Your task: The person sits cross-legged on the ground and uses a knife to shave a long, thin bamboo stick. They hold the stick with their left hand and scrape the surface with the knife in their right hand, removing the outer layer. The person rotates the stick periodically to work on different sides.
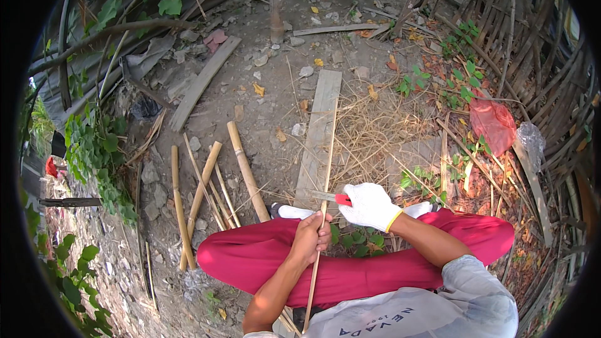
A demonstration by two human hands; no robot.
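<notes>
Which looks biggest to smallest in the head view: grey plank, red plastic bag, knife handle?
1. Grey plank, by far the longest, lying on the dirt ahead.
2. Red plastic bag, crumpled near the fence; fisheye bending toward the rim makes its size less sure.
3. Red knife handle, mostly hidden in the gloved right hand.

My right hand [369, 205] wears a white knit cloth glove, matt, yellow at the cuff; my left hand [311, 238] is bare. The bamboo strip [326, 169] looks dry, pale, smooth — the knife [332, 198] shows dull metal and a glossy red plastic handle. Plank [320, 131]: rough grey wood.
</notes>
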